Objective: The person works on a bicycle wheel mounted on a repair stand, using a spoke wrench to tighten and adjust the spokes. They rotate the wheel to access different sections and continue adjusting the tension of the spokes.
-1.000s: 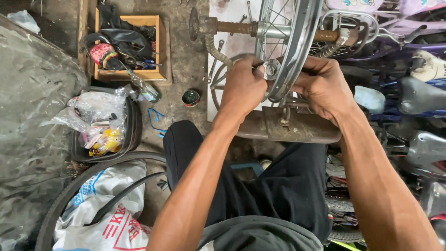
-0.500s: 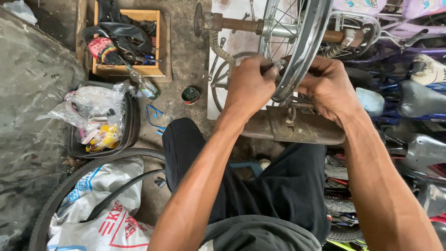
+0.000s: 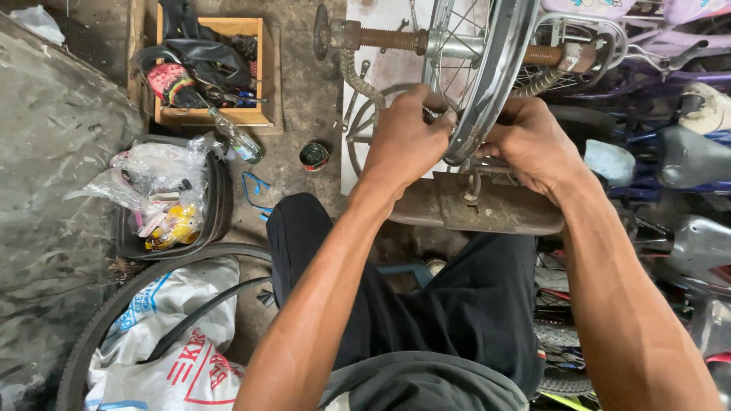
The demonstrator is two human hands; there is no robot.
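A shiny metal bicycle wheel rim [image 3: 495, 68] with thin spokes stands upright on a rusty threaded axle [image 3: 388, 36] of a truing stand. My left hand [image 3: 407, 141] is closed on the rim's left side, fingers pinched at a spoke near the rim's bottom. On the rim's right side my right hand [image 3: 533, 144] grips it, thumb against the metal. A rusty metal base plate [image 3: 487, 209] lies just below both hands, above my knees in black trousers.
A wooden box [image 3: 209, 65] of tools and inner tubes sits at the back left. A black tub [image 3: 171, 198] holds plastic bags. A tyre [image 3: 114, 320] lies over white sacks at lower left. Parked bicycles and saddles [image 3: 685, 156] crowd the right side.
Both hands stay on the rim. The left hand's fingers have shifted slightly at the spoke, and the view has drifted a little.
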